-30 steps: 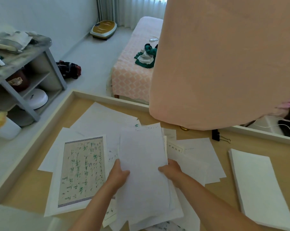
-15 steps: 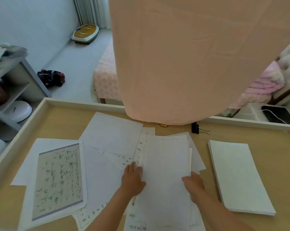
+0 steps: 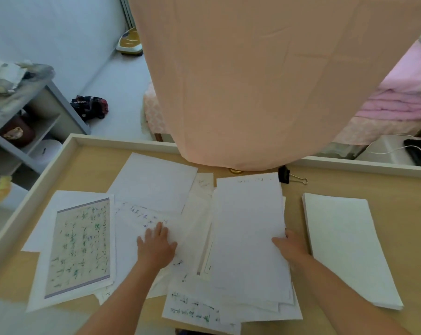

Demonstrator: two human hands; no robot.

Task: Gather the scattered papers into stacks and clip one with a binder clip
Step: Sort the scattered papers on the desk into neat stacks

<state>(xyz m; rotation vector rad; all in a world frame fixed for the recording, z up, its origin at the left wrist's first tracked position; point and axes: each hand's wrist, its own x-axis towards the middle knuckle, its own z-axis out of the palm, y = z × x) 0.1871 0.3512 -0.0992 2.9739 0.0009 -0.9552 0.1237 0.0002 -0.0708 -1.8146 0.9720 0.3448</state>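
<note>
Near edge: written sheets (image 3: 192,310) overlap and reach toward the person, partly under the gathered bundle (image 3: 250,238). Right hand (image 3: 292,247) pinches the bundle's right long edge, thumb on top, fingers mostly hidden under the paper. Left hand (image 3: 156,247) lies flat, fingers straight and close together, pressing on loose sheets (image 3: 141,221) just left of the bundle; it holds nothing. The bundle's long axis runs away from the person. Its near end is ragged, so I'd say it is not squared yet.

Far left, the green-inked sheet (image 3: 80,245) lies on other pages, apart from both hands and nearer the left one. Right of the right hand, a neat stack (image 3: 344,247) lies alone on the bench (image 3: 398,189), also lengthwise. Further out, a blank sheet (image 3: 154,182) lies beyond the left hand.

The binder clip (image 3: 285,175) sits just off the bundle's far right corner, ahead of the right hand, handles pointing right. The right hand is clearly nearer.

Judgement: gathering about half done, left-side sheets yet to be pulled in, clipping not started.

Behind: peach cloth (image 3: 253,81) hangs over the bench's far rim, shelf unit (image 3: 35,110) left, bed (image 3: 398,105) right.
</note>
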